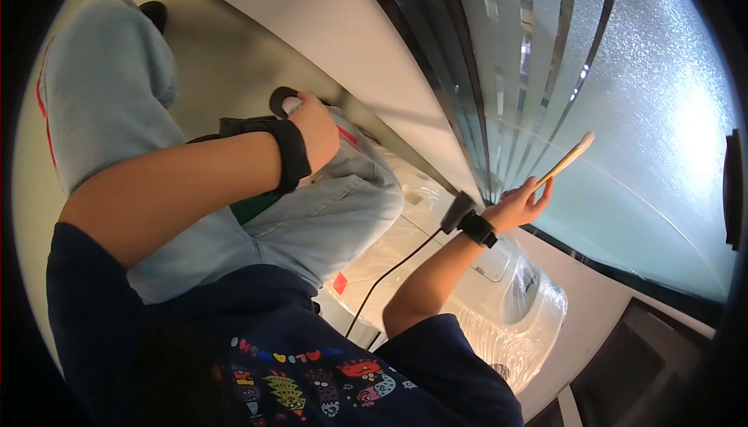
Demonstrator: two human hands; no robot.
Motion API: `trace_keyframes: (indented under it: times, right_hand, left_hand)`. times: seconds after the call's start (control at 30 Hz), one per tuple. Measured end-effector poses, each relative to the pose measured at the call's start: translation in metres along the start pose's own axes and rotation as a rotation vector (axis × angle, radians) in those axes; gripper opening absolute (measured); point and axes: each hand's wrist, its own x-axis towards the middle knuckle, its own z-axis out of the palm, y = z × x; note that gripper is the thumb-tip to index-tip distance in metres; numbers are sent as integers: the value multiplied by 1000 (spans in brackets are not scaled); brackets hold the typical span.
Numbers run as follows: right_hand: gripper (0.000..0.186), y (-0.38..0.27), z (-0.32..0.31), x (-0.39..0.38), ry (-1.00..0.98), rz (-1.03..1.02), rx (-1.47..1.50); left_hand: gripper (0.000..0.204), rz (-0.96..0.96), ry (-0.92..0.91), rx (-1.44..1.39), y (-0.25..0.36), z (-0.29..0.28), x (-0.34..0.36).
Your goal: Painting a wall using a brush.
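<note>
My right hand (pixel 523 206) is raised in front of a large glass pane (pixel 654 193). Its fingers pinch the wooden handle of a slim brush (pixel 567 160), whose pale tip points up and to the right near the glass. I cannot tell whether the tip touches the pane. Over my bent knee in pale jeans (pixel 327 217) rests my left hand (pixel 314 132), its back toward me and its fingers mostly hidden. What it holds, if anything, does not show.
Black straps circle both wrists; from a black device (pixel 458 210) at the right one hangs a cable (pixel 382 275). Below lies a bulky white object in clear plastic wrap (pixel 538 302). Clear stripes cross the frosted glass. A white wall (pixel 343 37) borders the greenish floor (pixel 226 53).
</note>
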Motion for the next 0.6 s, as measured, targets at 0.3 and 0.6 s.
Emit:
trace_keyframes:
  times: [0.3, 0.6]
  right_hand:
    - [34, -50, -41, 45, -451, 183, -226]
    - [35, -49, -28, 40, -620, 295, -353]
  left_hand:
    - [33, 16, -131, 53, 6, 5, -7]
    - [33, 27, -128, 57, 4, 5, -3]
